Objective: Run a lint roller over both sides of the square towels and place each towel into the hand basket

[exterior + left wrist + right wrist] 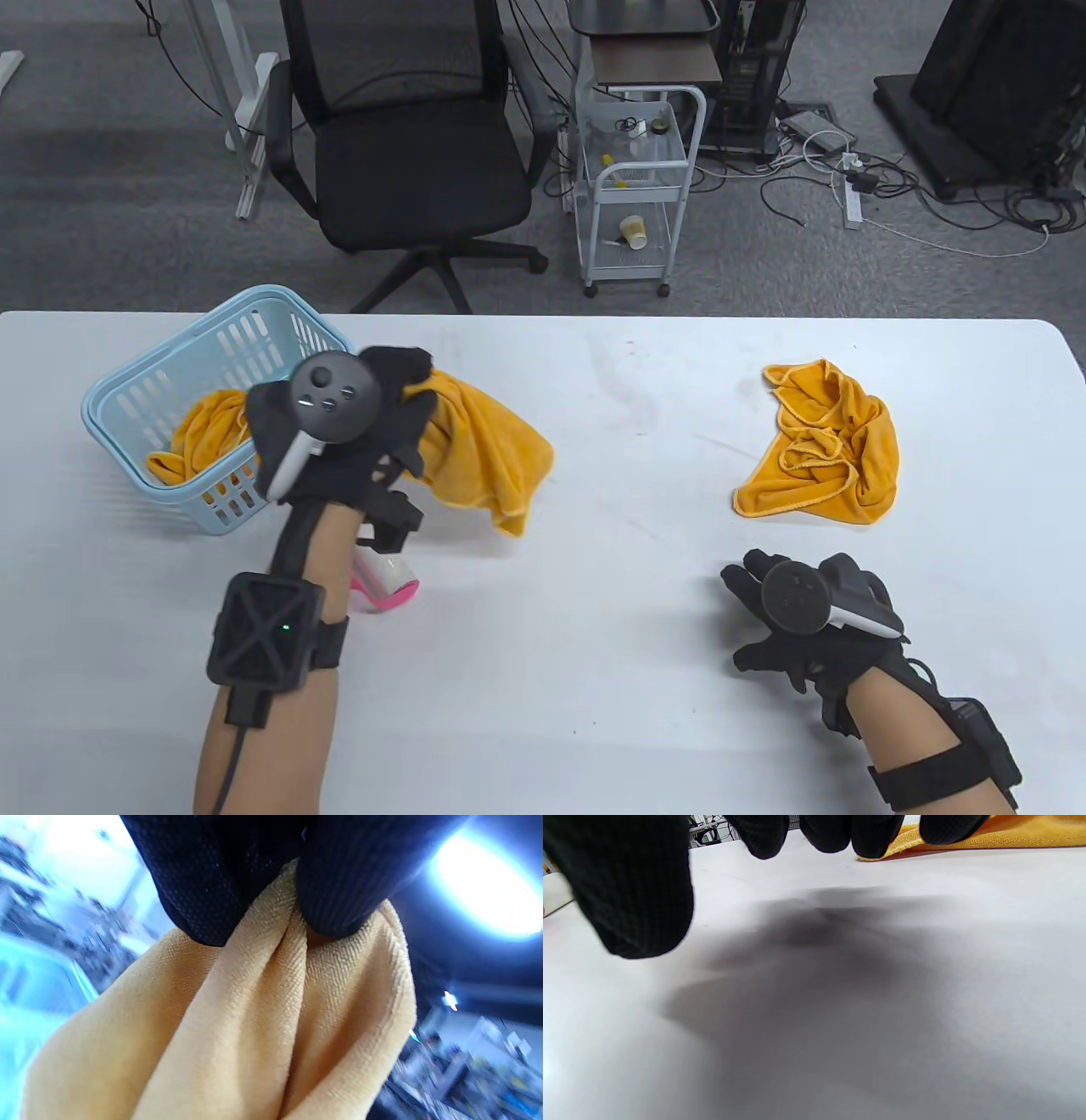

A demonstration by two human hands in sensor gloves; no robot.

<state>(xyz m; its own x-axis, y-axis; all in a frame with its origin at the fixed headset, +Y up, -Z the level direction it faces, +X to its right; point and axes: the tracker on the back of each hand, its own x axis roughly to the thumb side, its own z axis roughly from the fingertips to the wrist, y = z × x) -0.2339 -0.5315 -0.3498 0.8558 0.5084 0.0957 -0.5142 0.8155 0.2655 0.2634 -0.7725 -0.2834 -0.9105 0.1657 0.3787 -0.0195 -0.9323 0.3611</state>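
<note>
My left hand (394, 382) pinches an orange towel (484, 450) and holds it up beside the light blue hand basket (127, 399); the cloth hangs down toward the table. In the left wrist view the gloved fingers (339, 887) squeeze the bunched towel (237, 1027). Another orange towel (199, 433) lies inside the basket. A further orange towel (827, 446) sits crumpled at the right of the table. A pink and white lint roller (386, 581) lies on the table under my left forearm. My right hand (755, 607) hovers low over the table, fingers (645, 899) relaxed and holding nothing.
The white table (594, 594) ends at a far edge, beyond which stand a black office chair (407, 153) and a white wire cart (636, 187). The crumpled towel's edge (988, 836) shows behind my right fingertips.
</note>
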